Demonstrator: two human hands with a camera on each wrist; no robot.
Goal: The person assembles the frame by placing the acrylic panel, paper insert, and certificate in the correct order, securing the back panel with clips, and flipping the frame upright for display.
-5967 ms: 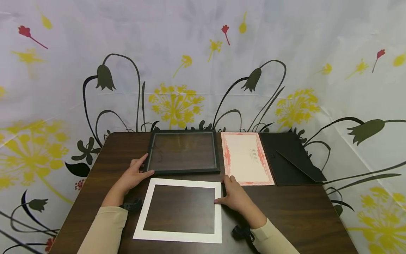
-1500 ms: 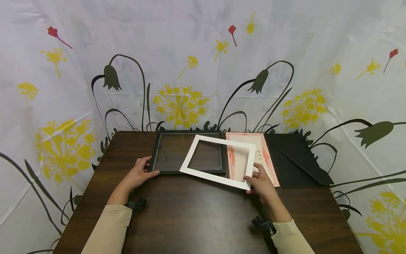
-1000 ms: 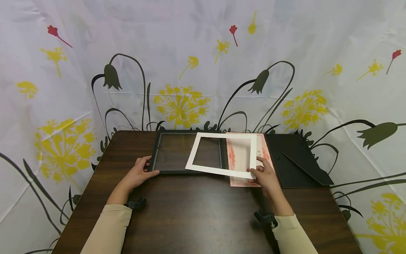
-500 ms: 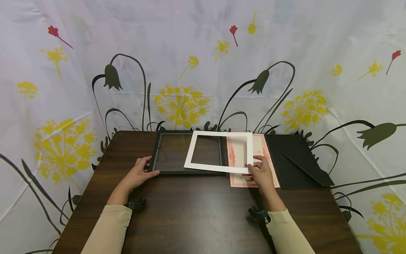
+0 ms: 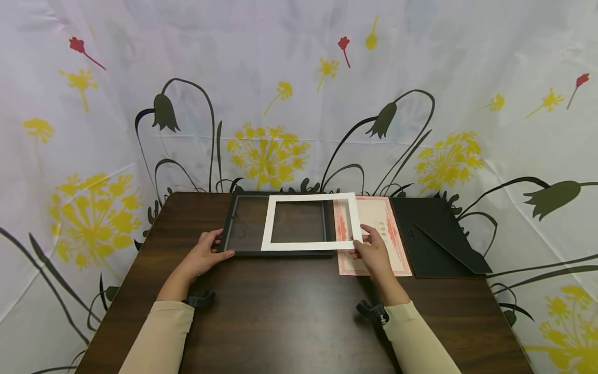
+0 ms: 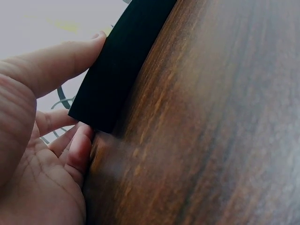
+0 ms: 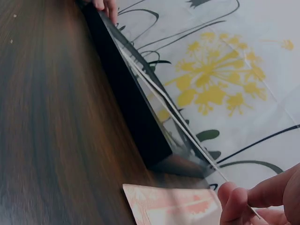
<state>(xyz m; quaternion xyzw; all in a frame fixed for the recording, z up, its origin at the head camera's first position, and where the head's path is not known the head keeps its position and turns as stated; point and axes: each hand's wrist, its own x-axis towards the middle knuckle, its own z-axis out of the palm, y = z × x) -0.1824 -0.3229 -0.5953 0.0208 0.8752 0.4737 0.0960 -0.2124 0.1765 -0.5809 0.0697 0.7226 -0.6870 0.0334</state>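
Note:
My right hand (image 5: 374, 253) pinches the near right corner of a white picture mat (image 5: 312, 246) between thumb and fingers. The mat is held over the right part of a black picture frame (image 5: 247, 253), which lies on the table with its clear pane showing. In the right wrist view the mat (image 7: 180, 123) appears edge-on, slanting above the frame (image 7: 124, 93). My left hand (image 5: 202, 254) grips the frame's near left corner. The left wrist view has the thumb on the frame's front side (image 6: 119, 70) and fingers (image 6: 79, 150) at its end.
A certificate with a red patterned border (image 5: 392, 234) lies right of the frame, partly under the mat's right end. Beyond it lies a black backing board (image 5: 425, 259) with a stand flap. A flowered cloth (image 5: 299, 93) hangs behind the brown table (image 5: 289, 311).
From lying in front of the frame, the mat has been lifted by my right hand. It has since levelled out and shifted left over the frame. My left hand stays at the frame's corner.

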